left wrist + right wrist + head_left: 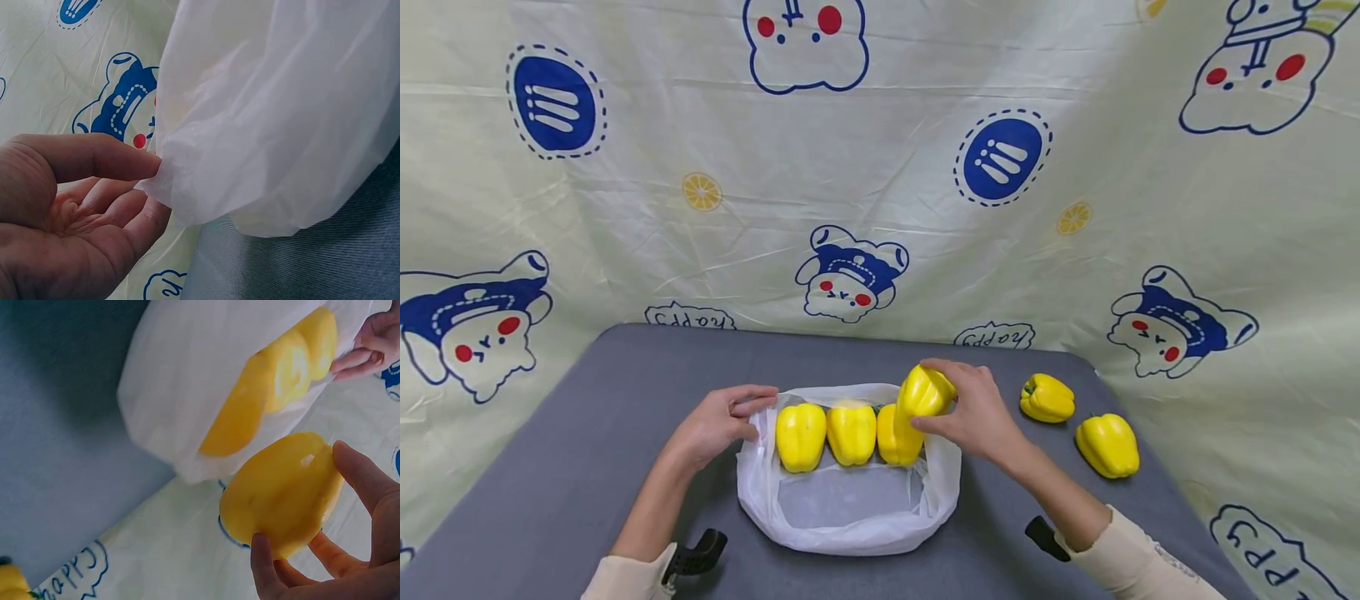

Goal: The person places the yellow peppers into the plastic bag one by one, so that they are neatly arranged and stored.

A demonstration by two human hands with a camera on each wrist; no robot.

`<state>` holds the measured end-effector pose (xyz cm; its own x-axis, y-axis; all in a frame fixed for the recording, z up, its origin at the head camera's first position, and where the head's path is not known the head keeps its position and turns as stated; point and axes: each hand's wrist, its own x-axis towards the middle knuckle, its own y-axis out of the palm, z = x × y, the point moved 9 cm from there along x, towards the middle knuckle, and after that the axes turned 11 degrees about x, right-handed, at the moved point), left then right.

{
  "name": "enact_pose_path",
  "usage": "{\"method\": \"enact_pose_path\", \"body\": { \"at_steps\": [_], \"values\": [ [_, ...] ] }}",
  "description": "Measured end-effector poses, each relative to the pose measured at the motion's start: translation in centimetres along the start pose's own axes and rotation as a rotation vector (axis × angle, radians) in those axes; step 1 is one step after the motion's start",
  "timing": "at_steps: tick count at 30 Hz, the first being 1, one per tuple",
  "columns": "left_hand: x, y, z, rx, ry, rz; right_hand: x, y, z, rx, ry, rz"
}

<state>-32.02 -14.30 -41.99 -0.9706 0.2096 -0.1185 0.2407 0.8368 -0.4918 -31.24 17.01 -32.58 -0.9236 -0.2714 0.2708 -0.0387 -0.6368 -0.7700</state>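
A white plastic bag (850, 537) stands on the table with its mouth spread wide. Inside it, three yellow bell peppers (801, 437) sit in a row along the far side. My left hand (718, 423) pinches the bag's left edge between thumb and fingers, as the left wrist view shows up close. In my right hand (973, 410), thumb and fingertips grip another yellow bell pepper (922, 392) over the bag's far right corner. From the head view, this pepper partly covers the rightmost one in the bag; the right wrist view shows it just outside the bag's rim.
Two more yellow bell peppers, one farther back (1047, 398) and one nearer (1107, 446), lie on the grey table (625, 417) to the right of the bag. A printed pale curtain (895, 167) hangs behind the table and around its sides.
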Motion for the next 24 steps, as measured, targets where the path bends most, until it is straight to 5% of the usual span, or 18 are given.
{"method": "enact_pose_path", "body": {
  "at_steps": [24],
  "values": [
    [0.0, 0.0, -0.2, 0.005, 0.006, 0.012, -1.2, 6.6, 5.8, 0.116, -0.072, 0.212]
  ]
}}
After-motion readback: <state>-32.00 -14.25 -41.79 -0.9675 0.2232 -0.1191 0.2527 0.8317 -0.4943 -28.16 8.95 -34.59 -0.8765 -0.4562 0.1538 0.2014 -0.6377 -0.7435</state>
